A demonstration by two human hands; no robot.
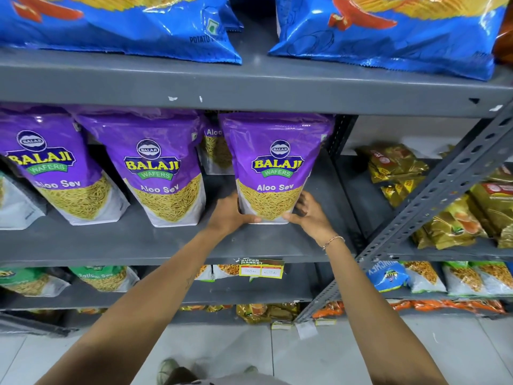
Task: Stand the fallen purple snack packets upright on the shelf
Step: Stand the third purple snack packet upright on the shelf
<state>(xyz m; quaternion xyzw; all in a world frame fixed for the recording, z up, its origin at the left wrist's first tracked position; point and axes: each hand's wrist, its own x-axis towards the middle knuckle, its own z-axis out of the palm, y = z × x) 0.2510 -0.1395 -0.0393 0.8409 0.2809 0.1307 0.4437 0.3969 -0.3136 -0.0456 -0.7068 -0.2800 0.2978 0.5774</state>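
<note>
From the head view, both your hands are on one purple packet (277,168) at the centre of the frame. It is a glossy plastic stand-up pouch, purple above and clear-white below, with thin yellow strands showing through the lower window. It stands upright on the grey metal shelf (166,245), its flat base on the painted surface.

Your left hand (231,215) wraps the packet's lower left corner; its grip is closed against the pouch, the thumb lying across the bottom front edge. Your right hand (309,218) cups the lower right corner in the same way, fingers curled behind the side and thumb pressed to the front. A thin beaded bracelet (333,241) circles that wrist.

Left of it, two more purple packets (155,168) stand upright and lean slightly, their film creased and shiny. Another pouch (215,145) sits behind, in the gap between them, partly hidden.

At the top of the frame, large blue crisp bags (125,26) of crinkled foil rest on the shelf above. At the right, gold foil packs (397,168) lie heaped beyond a perforated grey steel upright (444,184). A yellow price label (261,269) hangs on the shelf's front lip.
</note>
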